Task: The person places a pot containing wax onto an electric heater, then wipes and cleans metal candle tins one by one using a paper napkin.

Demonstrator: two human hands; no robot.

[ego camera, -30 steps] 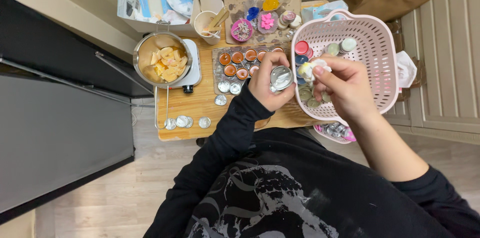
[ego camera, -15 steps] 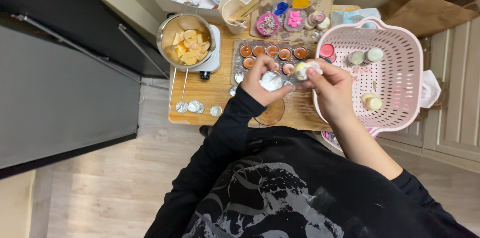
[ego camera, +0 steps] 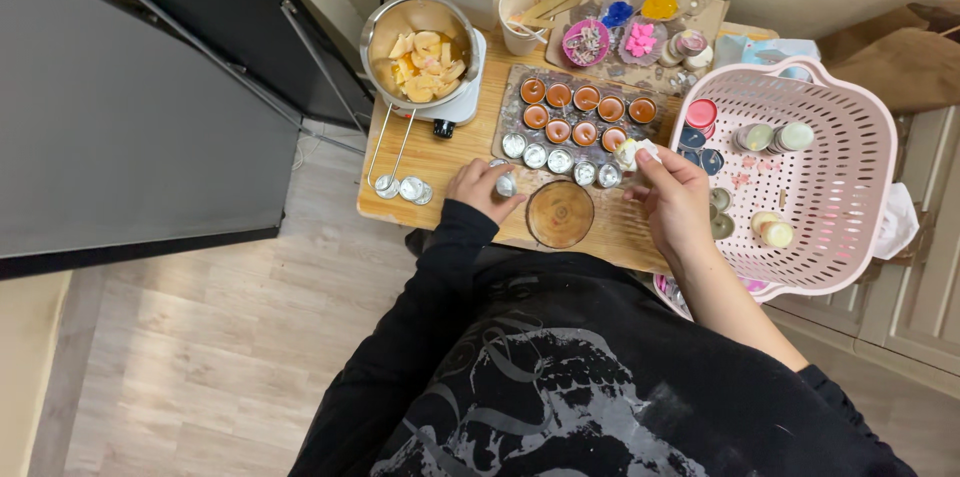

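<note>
The left hand [ego camera: 478, 189] has dropped to the tabletop [ego camera: 450, 162], gripping a small tin cup [ego camera: 506, 183]; the right hand [ego camera: 672, 199] is pinching a white wick piece [ego camera: 632, 152], risking knocking the filled cups [ego camera: 585, 114] just beyond it.

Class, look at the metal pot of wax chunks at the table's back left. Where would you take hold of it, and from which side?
Probably by the long wire handle, from the near left edge of the table. It juts out from the pot toward the person, free of the tray of cups, and no hand is on it. The pot sits on a small white burner, so its wall may be hot.
</note>
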